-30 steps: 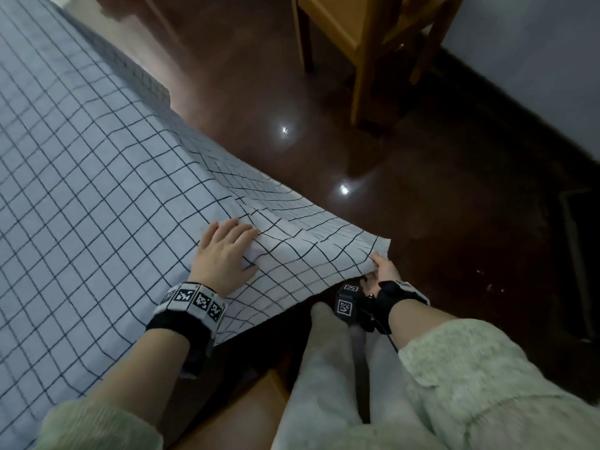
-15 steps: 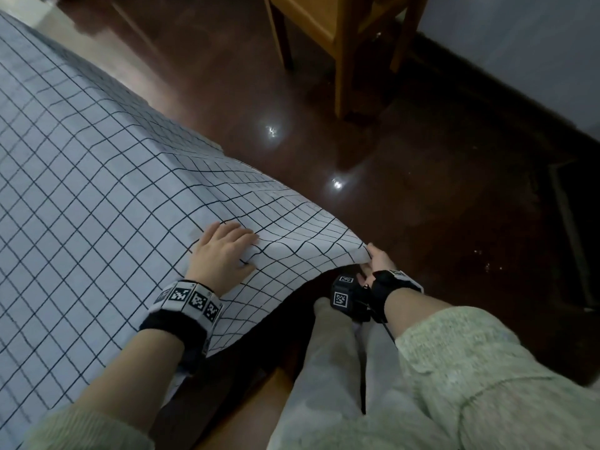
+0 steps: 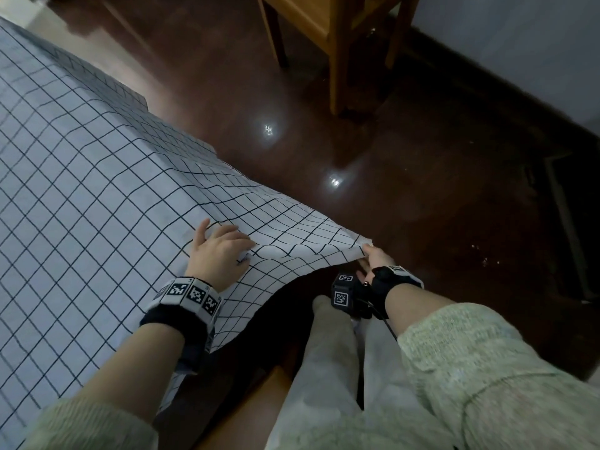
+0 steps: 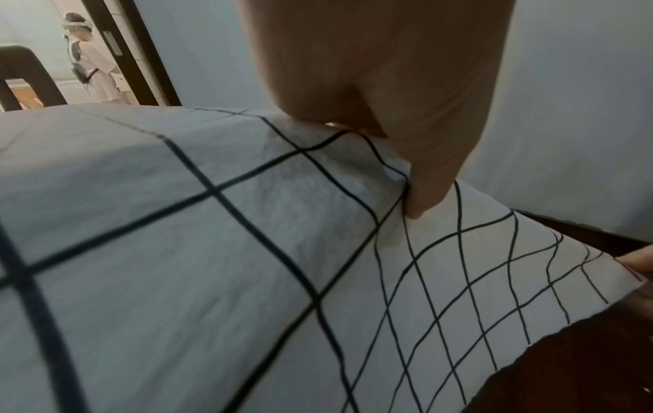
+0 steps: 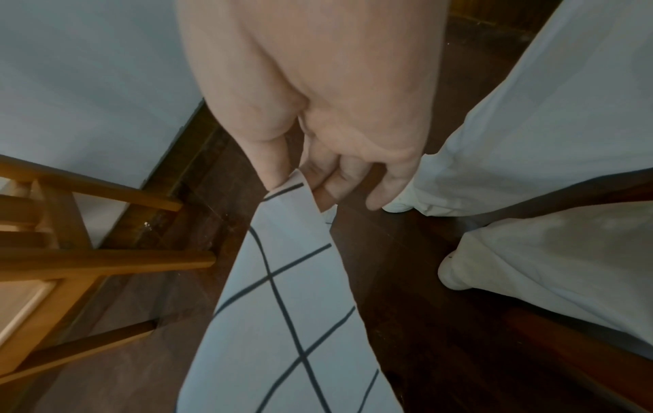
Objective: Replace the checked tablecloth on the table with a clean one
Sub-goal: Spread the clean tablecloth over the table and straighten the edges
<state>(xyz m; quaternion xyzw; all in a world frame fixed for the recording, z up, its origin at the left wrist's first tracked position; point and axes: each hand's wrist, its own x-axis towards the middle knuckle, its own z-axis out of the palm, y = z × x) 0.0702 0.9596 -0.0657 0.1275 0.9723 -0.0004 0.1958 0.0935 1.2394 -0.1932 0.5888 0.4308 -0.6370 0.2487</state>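
Your right hand pinches the corner of the checked tablecloth, thumb over bent fingers, and the right wrist view shows that pinch sits right at the tip of the corner, so I'd take a deeper bite before you pull. Your left hand lies on top of the cloth near the table corner, fingers bent, thumb digging into a fold; whether it's truly holding fabric or only pressing, I can't tell. The cloth covers the table across the left of the head view, its near corner lifted off toward lower centre. Best bet, I'd say: draw the corner up and toward you evenly, both hands together, so it peels rather than drags. Room looks good; dark floor lies open at centre right, but mind the wooden chair at top centre and your own legs just below the raised corner.
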